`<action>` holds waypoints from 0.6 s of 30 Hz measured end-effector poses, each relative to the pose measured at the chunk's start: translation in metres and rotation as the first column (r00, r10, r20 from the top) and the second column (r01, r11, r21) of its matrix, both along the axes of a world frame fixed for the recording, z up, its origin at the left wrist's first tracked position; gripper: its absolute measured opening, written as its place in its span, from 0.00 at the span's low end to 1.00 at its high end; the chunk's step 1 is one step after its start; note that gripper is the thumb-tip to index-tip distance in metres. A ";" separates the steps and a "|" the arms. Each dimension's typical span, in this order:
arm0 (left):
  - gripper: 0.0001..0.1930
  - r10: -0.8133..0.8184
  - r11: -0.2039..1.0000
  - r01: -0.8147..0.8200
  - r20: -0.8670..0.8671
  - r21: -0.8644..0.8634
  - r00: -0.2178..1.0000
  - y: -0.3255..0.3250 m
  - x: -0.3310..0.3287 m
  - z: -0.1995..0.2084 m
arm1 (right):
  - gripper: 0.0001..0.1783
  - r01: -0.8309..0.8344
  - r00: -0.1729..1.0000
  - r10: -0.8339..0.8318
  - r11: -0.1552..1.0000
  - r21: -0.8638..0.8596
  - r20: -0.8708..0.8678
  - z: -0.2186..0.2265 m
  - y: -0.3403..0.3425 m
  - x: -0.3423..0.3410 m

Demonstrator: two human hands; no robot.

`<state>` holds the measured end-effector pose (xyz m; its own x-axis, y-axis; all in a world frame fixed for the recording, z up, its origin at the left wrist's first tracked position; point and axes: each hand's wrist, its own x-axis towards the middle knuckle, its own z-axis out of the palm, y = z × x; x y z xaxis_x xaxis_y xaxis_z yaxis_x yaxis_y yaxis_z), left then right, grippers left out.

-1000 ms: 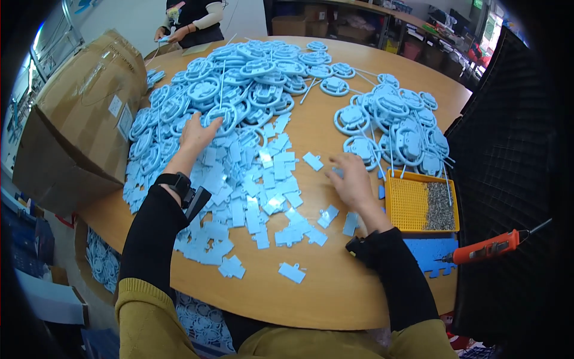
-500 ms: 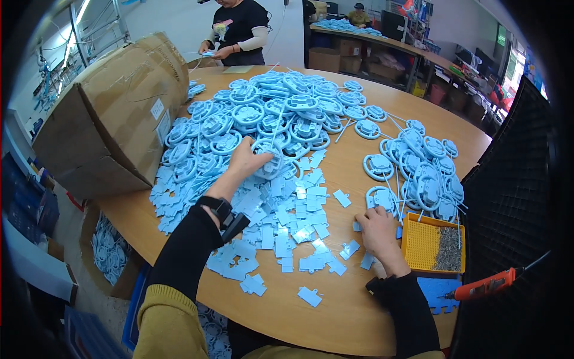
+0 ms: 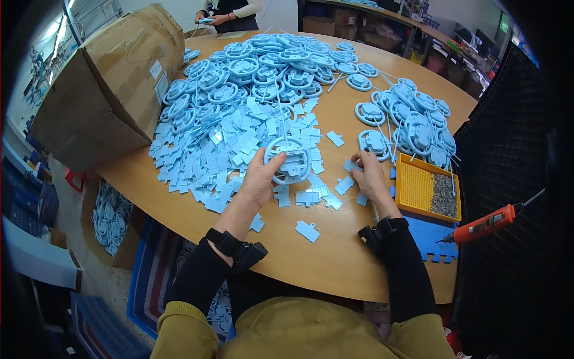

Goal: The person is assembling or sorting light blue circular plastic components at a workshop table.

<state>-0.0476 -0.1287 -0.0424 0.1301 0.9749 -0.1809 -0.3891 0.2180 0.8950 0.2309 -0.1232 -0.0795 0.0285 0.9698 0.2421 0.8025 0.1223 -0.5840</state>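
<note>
Head view: left hand is closed on the near-left rim of a blue ring part, thumb on top, fingers underneath. Ring sits above the middle of the desk, thin rod pointing toward the far edge. Right hand is nearly closed, thumb and fingertips pinching a small blue plate right of the ring; can't tell if the plate is off the desk.

Surroundings are crowded. Big ring pile covers the far-left area; loose plates spread from it toward the near edge. One stray plate lies alone near that edge. Second ring pile is toward the right edge, rods poking over the yellow tray, which has small metal pieces in its right part. Blue foam mat is just nearer than the tray, with an orange screwdriver tip over it.

Obstructions: cardboard carton blocks the left edge, black panel the right. Co-worker is beyond the far edge.
</note>
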 end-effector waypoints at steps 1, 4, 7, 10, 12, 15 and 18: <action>0.18 -0.004 1.000 0.004 0.004 0.001 1.000 -0.005 0.004 0.000 | 0.15 -0.012 0.996 0.013 1.000 0.015 -0.084 0.000 -0.002 -0.001; 0.18 -0.045 0.996 0.042 -0.044 -0.083 0.998 -0.019 0.015 0.004 | 0.14 -0.112 0.801 0.062 0.993 -0.047 -0.596 0.010 -0.015 -0.022; 0.17 -0.121 0.987 0.124 0.042 -0.099 0.992 -0.023 0.012 -0.009 | 0.12 -0.198 0.781 0.313 0.945 0.261 -0.541 0.040 -0.040 -0.069; 0.17 -0.193 0.970 0.216 0.185 -0.113 0.964 -0.030 0.016 -0.005 | 0.11 -0.311 0.904 0.416 0.801 0.512 -0.101 0.052 -0.055 -0.085; 0.17 -0.173 0.977 0.192 0.186 -0.089 0.967 -0.037 0.023 0.003 | 0.11 -0.333 0.907 0.420 0.772 0.542 -0.042 0.047 -0.057 -0.083; 0.18 -0.147 0.986 0.158 0.197 -0.045 0.969 -0.038 0.027 0.000 | 0.12 -0.368 0.910 0.413 0.751 0.549 0.045 0.044 -0.059 -0.080; 0.19 -0.100 0.995 0.103 0.154 -0.008 0.983 -0.037 0.025 -0.005 | 0.15 -0.406 0.874 0.485 0.699 0.589 0.026 0.045 -0.058 -0.078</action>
